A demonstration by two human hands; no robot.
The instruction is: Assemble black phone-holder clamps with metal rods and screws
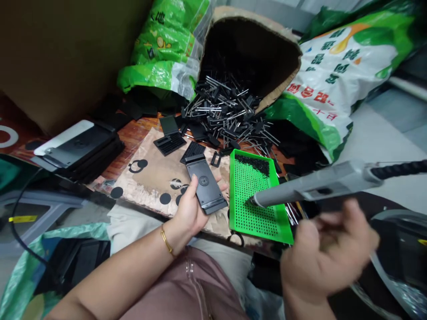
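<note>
A person's left hand [191, 215] turns palm-up just left of a green perforated plastic tray [232, 200], thumb [194, 186] raised on top and fingers curled beneath, as the left forearm [116, 278] angles in from the lower left. The right hand [328, 251], blurred, hangs just right of the tray, fingers half curled, its wrist [293, 302] dropping toward the bottom of the view.

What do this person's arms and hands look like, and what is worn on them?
The left hand and right hand wear no gloves, and no sleeve covers the left forearm. A thin gold bracelet circles the left wrist. No cables or markings show; the right hand is motion-blurred.
</note>
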